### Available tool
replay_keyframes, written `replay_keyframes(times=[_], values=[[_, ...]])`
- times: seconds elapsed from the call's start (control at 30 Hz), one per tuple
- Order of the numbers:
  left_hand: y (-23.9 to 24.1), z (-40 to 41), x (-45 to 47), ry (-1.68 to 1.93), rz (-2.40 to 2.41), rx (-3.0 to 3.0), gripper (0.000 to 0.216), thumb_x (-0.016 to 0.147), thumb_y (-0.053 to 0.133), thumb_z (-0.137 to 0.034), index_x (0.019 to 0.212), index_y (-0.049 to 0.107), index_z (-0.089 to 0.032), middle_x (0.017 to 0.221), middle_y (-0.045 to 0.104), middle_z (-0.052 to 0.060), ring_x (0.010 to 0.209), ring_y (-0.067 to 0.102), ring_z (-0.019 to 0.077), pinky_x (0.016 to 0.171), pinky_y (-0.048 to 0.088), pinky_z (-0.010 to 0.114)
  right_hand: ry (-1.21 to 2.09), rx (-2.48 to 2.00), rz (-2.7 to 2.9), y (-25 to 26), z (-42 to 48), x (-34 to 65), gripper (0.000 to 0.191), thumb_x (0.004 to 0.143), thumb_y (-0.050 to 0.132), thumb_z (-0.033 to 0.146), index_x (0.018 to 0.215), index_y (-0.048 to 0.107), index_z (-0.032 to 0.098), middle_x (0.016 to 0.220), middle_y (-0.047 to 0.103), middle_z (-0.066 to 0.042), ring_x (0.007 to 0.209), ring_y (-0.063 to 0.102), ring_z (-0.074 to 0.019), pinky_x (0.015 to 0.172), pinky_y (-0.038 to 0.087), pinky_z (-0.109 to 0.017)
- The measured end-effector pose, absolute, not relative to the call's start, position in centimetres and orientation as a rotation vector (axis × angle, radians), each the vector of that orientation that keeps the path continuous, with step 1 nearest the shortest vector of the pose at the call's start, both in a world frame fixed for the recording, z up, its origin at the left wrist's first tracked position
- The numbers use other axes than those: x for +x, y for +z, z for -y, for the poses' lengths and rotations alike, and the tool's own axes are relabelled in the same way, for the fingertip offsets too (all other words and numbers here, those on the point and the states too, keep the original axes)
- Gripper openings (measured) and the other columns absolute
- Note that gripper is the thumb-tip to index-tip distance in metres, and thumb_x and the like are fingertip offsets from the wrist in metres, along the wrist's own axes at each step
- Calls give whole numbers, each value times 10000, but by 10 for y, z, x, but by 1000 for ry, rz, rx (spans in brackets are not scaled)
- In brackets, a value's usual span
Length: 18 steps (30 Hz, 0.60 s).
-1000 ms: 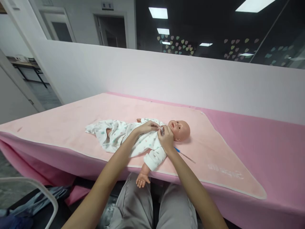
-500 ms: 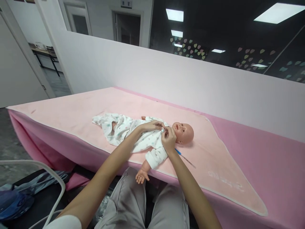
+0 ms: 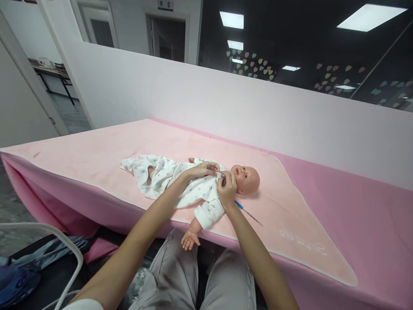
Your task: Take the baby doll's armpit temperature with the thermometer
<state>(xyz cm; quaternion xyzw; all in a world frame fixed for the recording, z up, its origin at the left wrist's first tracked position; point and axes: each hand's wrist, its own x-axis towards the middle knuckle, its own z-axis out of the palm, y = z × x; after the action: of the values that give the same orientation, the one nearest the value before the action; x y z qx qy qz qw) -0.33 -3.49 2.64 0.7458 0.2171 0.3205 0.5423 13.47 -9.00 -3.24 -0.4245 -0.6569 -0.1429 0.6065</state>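
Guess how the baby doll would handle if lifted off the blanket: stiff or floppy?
Probably floppy-limbed: on the doll the near arm droops past the blanket edge. Its glossy head looks like hard plastic and may loll. The loose onesie, pinched at the collar by the left hand and right hand, bunches at the legs and could slip in a grip.

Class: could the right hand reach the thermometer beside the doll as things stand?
Probably yes: the thermometer lies uncovered on the towel beside the right hand, nothing between; it must release the romper.

One head-worn view looks forward and down, seemingly from close, at the doll (image 3: 201,194).
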Motion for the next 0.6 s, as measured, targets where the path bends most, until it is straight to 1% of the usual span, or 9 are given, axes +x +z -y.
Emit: replay_keyframes(times=[0.1, 0.23, 0.3, 0.4, 0.5, 0.6], values=[[25, 34, -3, 756, -514, 1760, 189, 638, 627, -109, 823, 599, -86, 723, 626, 45, 727, 552, 134, 687, 400, 240, -370, -959, 1577, -34, 90, 135, 203, 809, 399, 122, 912, 564, 183, 859, 589, -83, 859, 548, -184, 772, 475, -331], [25, 33, -3, 768, -521, 1755, 201, 644, 640, -118, 838, 599, -83, 737, 637, 54, 740, 562, 136, 700, 406, 244, -389, -971, 1605, -34, 90, 134, 181, 818, 406, 145, 886, 570, 179, 823, 599, -76, 827, 550, -180, 752, 476, -330], [25, 33, -2, 777, -526, 1760, 213, 644, 644, -121, 850, 601, -86, 756, 640, 58, 755, 567, 138, 717, 411, 249, -404, -977, 1596, -33, 89, 133, 182, 818, 403, 140, 868, 573, 181, 808, 599, -68, 806, 548, -175, 747, 475, -326], [25, 35, 0, 791, -535, 1771, 224, 646, 651, -137, 861, 603, -100, 777, 640, 53, 776, 568, 138, 746, 416, 260, -423, -987, 1579, -32, 88, 133, 213, 806, 389, 113, 876, 575, 189, 836, 603, -63, 823, 548, -178, 778, 467, -341], [26, 42, -4, 878, -591, 1847, 214, 669, 653, -194, 862, 617, -108, 818, 639, 60, 811, 566, 148, 773, 416, 270, -406, -993, 1573, -31, 88, 135, 274, 791, 353, 77, 903, 577, 189, 861, 602, -66, 862, 541, -184, 806, 459, -349], [23, 54, -21, 992, -716, 1954, 218, 749, 594, -294, 870, 635, -118, 854, 640, 72, 841, 566, 166, 769, 421, 270, -409, -991, 1585, -26, 91, 133, 289, 768, 357, 59, 898, 585, 180, 897, 599, -79, 898, 532, -188, 823, 448, -352]])
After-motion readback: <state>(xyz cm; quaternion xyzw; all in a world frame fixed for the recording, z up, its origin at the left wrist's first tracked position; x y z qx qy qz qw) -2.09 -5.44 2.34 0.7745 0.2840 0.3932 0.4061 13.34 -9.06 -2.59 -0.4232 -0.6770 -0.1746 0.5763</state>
